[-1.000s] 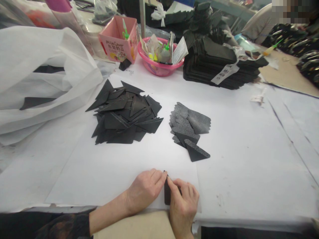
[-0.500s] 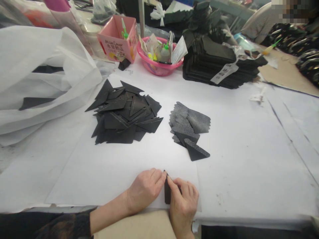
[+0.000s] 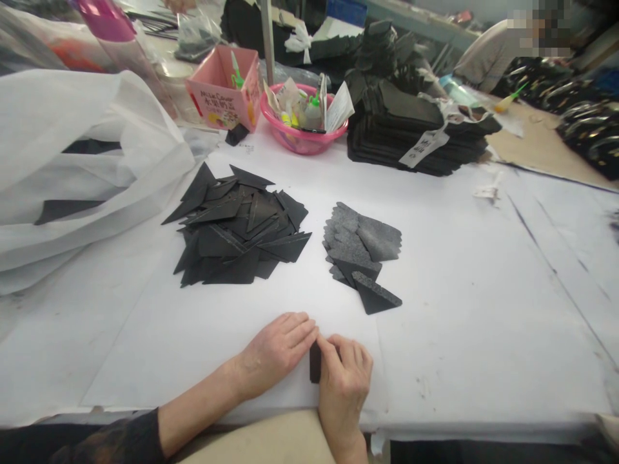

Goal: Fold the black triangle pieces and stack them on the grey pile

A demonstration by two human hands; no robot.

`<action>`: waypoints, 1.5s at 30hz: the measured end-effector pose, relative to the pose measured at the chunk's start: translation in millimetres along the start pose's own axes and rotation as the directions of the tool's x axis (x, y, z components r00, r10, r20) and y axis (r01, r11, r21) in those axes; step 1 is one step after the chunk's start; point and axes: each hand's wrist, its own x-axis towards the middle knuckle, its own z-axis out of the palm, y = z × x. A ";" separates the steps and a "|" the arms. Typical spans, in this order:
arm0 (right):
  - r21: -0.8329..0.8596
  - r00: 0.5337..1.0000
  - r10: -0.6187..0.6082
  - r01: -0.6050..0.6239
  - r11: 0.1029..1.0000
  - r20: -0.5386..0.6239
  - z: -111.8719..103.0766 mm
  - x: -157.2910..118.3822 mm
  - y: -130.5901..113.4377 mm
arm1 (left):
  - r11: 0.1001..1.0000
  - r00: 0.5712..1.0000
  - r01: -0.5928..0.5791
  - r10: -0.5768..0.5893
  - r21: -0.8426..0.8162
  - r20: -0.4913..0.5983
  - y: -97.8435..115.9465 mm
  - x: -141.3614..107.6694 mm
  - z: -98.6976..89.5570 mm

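Observation:
My left hand and my right hand meet at the near edge of the table, fingertips pinching a small black triangular piece between them. Only a narrow strip of that piece shows between the fingers. Farther out on the white sheet lies a heap of black triangles. To its right sits a smaller pile of grey felt-like triangles with one dark wedge at its near end.
A white bag with dark pieces inside bulges at the left. A pink box, a pink bowl of small bottles and tags, and a tall stack of black sheets stand at the back. Another person sits far right.
My view has shifted slightly, so everything sits a little lower and left. Both hands stay together on the black piece, its upper tip now covered by the fingers.

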 end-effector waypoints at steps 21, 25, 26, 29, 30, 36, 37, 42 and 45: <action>0.211 0.991 -0.100 0.080 0.974 0.083 -7.1 -22.5 26.7 | 0.994 0.998 0.012 -0.019 0.107 0.059 11.4 -10.7 0.7; 0.142 0.991 -0.116 0.105 0.984 0.072 -8.4 -20.1 25.4 | 0.995 0.998 0.017 -0.023 0.099 0.060 12.2 -9.9 -1.3; 0.122 0.990 -0.120 0.110 0.986 0.071 -9.1 -19.6 25.1 | 0.995 0.998 0.021 -0.027 0.097 0.061 12.5 -9.6 -1.9; 0.081 0.989 -0.122 0.115 0.990 0.080 -11.1 -19.5 24.7 | 0.995 0.997 0.022 -0.029 0.098 0.068 13.3 -8.8 -3.7; 0.074 0.989 -0.120 0.114 0.991 0.086 -11.7 -19.9 24.9 | 0.995 0.997 0.021 -0.028 0.102 0.071 13.4 -8.6 -4.1; 0.118 0.993 -0.080 0.070 0.991 0.083 -13.0 -21.0 29.4 | 0.992 0.997 0.013 -0.022 0.125 0.074 13.5 -8.0 -3.1; 0.138 0.995 -0.061 0.050 0.989 0.076 -13.2 -20.6 30.4 | 0.992 0.997 0.013 -0.023 0.126 0.074 13.5 -8.0 -2.8; 0.218 0.995 -0.023 0.002 0.976 0.094 -16.6 -19.9 34.1 | 0.993 0.998 0.018 -0.026 0.121 0.064 14.0 -9.1 -2.4; 0.176 0.993 -0.050 0.031 0.984 0.105 -19.6 -22.5 34.9 | 0.991 0.998 0.014 -0.023 0.133 0.064 13.6 -9.8 -2.0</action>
